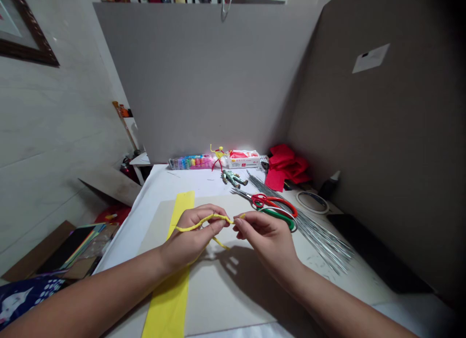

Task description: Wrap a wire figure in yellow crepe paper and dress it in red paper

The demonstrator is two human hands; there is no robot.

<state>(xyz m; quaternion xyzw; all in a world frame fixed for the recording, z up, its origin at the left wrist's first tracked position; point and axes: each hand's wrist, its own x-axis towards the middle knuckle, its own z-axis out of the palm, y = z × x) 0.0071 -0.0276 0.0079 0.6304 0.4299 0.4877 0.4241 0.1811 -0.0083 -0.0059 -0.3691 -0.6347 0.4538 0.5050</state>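
Observation:
A thin yellow strand, bent and slightly bumpy like wrapped wire, hangs in the air between my hands. My left hand pinches it between thumb and fingers; one end runs back over the hand and another piece pokes out below. With thumb and forefinger, my right hand grips the strand near its right-hand tip. Underneath my left hand a long strip of yellow paper lies across the grey board. Just beyond my right hand are scissors with red handles and another pair with green handles.
Thin silver wires lie in a bundle at the right, beside a tape roll and a black slab. Further back are red cloth or paper, a silver-green figure, a small yellow-and-red wire figure and a box.

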